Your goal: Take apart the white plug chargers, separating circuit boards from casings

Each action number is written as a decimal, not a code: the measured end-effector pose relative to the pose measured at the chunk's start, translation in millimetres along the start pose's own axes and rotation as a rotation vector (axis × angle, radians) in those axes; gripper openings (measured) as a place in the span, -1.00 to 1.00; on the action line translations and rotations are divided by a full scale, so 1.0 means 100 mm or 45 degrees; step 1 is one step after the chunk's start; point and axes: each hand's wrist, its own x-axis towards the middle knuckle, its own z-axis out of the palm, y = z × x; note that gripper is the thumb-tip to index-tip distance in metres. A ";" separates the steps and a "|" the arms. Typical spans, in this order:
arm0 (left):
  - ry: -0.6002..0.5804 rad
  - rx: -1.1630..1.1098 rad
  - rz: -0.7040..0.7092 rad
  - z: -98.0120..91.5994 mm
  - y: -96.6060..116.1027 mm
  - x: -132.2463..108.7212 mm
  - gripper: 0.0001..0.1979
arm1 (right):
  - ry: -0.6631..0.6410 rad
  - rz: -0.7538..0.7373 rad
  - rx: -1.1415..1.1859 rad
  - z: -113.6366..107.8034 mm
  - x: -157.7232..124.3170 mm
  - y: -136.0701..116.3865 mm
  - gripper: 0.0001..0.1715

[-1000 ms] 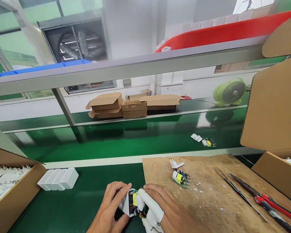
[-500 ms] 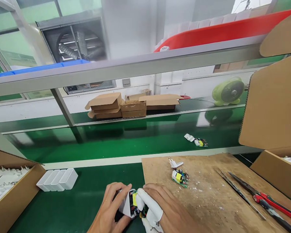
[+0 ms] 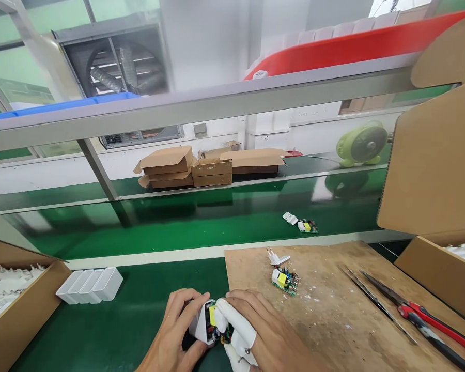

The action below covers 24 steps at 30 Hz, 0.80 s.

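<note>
Left hand (image 3: pixel 174 330) clasps white charger shell (image 3: pixel 200 325); right hand (image 3: pixel 256 330) grip pinches circuit board (image 3: pixel 217 326) halfway in. Seating step; next needs straight push.

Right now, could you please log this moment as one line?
left hand: holds white charger shell | right hand: presses circuit board into shell | spare board: on wooden mat

Bright, even daylight, glare on the green belt (image 3: pixel 217 222); edges bend, perhaps slightly soft.
</note>
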 end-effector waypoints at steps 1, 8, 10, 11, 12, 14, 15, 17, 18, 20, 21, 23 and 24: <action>0.001 -0.004 -0.007 0.00 0.01 0.00 -0.30 | -0.002 0.000 0.001 -0.02 0.01 -0.01 -0.23; -0.009 -0.021 -0.069 -0.02 0.04 0.01 -0.29 | -0.001 -0.048 -0.017 -0.07 0.02 0.00 -0.31; 0.008 -0.026 -0.056 -0.02 0.05 0.02 -0.24 | -0.005 -0.057 -0.007 -0.05 0.02 0.01 -0.27; 0.015 -0.027 -0.044 -0.01 0.06 0.02 -0.22 | -0.004 -0.060 -0.001 -0.04 0.02 0.02 -0.22; 0.020 -0.025 -0.033 -0.01 0.07 0.02 -0.20 | -0.001 -0.061 0.002 -0.02 0.02 0.02 -0.17; 0.023 -0.011 -0.015 -0.02 0.07 0.03 -0.17 | 0.011 -0.056 -0.005 -0.01 0.03 0.02 -0.10; 0.023 0.002 -0.009 -0.02 0.07 0.03 -0.17 | 0.012 -0.056 -0.011 0.00 0.03 0.02 -0.07; 0.024 0.038 -0.002 -0.03 0.08 0.03 -0.17 | 0.005 -0.062 -0.017 -0.01 0.04 0.02 -0.04; 0.026 0.062 0.001 -0.04 0.09 0.04 -0.16 | 0.001 -0.067 -0.018 -0.01 0.04 0.02 -0.04; 0.029 0.114 0.005 -0.05 0.10 0.05 -0.12 | -0.003 -0.070 -0.023 -0.02 0.04 0.03 -0.04; 0.029 0.134 0.007 -0.05 0.11 0.05 -0.11 | -0.002 -0.073 -0.025 -0.01 0.03 0.03 -0.05; 0.021 0.138 0.009 -0.04 0.14 0.07 -0.09 | -0.001 -0.082 -0.023 0.01 0.02 0.04 -0.03; 0.016 0.117 0.016 -0.03 0.15 0.08 -0.08 | 0.000 -0.085 -0.013 0.03 0.02 0.04 -0.02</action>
